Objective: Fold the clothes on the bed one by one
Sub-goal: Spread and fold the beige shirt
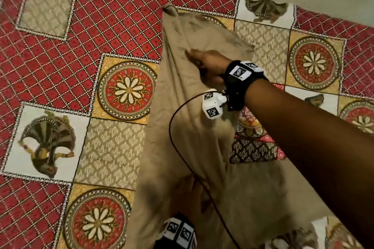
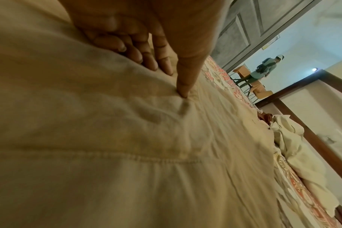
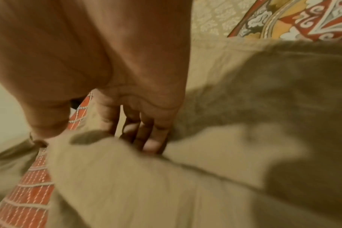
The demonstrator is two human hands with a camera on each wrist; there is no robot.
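Observation:
A beige garment lies lengthwise on the patterned bedspread, creased along its middle. My right hand reaches across its far part, fingers straight and pressing into a fold of the cloth. At the near end my left hand rests on the garment. In the left wrist view its fingers lie flat and the thumb tip digs into the beige cloth above a stitched seam. Neither hand holds the cloth.
A dark printed cloth lies under my right forearm. A cable loops over the garment. White clothes are heaped by the wooden bed frame. A person stands far off near chairs.

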